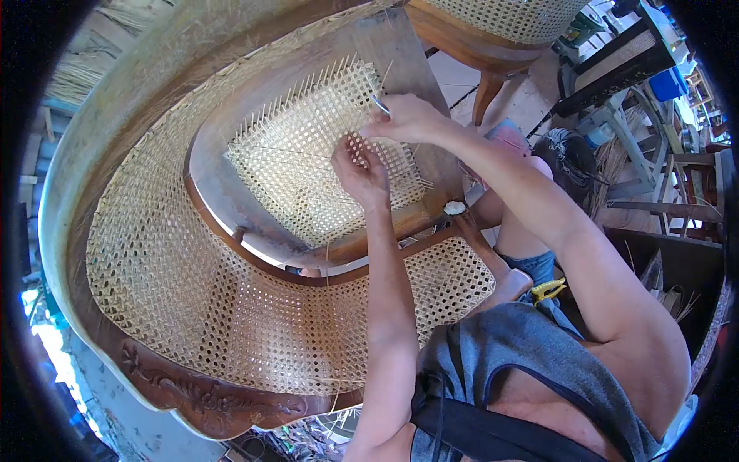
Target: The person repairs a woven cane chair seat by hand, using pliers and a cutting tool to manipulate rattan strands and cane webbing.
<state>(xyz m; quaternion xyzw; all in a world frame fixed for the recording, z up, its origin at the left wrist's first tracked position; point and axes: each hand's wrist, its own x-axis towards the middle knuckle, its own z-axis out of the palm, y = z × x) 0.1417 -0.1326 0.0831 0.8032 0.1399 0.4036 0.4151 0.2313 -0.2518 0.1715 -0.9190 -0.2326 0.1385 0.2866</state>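
Over a woven cane panel (pixel 292 177), set in the wooden seat frame (pixel 212 165) of a chair, both of my hands work close together. My left hand (pixel 362 173) has its fingers curled in at the weave, and what they hold is too small to make out. Just above and to the right, my right hand (pixel 406 119) is closed, with a slim shiny tool (pixel 381 105) showing beside its thumb. Short loose cane ends (pixel 304 91) stick up in a row along the panel's upper edge. A few more poke out at its right side.
The chair's curved cane back (pixel 177 269) wraps the left and front, with a carved wooden rail (pixel 208 396) below. Another caned chair (pixel 493 46) stands behind. A yellow clip (pixel 548 289) lies by my waist. Wooden stands and a blue container (pixel 668 85) are at right.
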